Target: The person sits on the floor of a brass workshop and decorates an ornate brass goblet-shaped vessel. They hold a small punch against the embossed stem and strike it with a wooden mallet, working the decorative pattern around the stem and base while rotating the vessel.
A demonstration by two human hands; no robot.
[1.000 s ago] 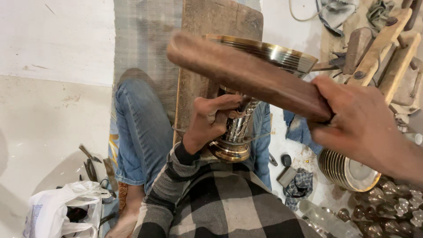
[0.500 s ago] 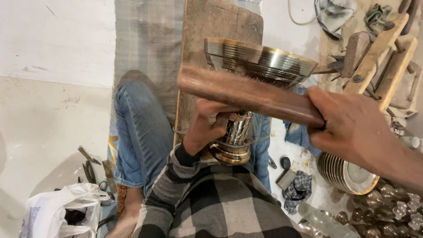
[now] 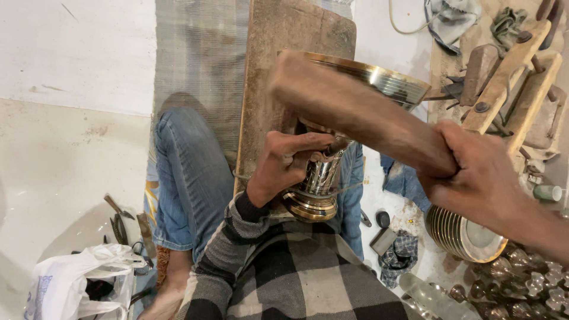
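Wooden mallet (image 3: 361,121) is moving again: a second ago it was raised up and left of the brass goblet (image 3: 332,148), half a second ago it was lying across just under the bowl, now it's motion-blurred and crossing in front of the rim. So I'm mid-stroke, tapping, not resting.

My right hand (image 3: 474,178) is closed tight around the mallet's handle end. My left hand (image 3: 287,166) is wrapped around the goblet's stem, clamping it; grip hasn't shifted across the three looks.

Goblet is sitting base-down in my lap, tilted away from me, bowl leaning against the wooden plank (image 3: 284,71) that's running up between my knees. Its position is staying put too, so the strikes aren't walking it.

Stack of brass plates (image 3: 462,234) is sitting on the floor to my right, untouched. White plastic bag (image 3: 77,284) is at lower left.

Can't tell the exact contact point on the rim: too much blur.
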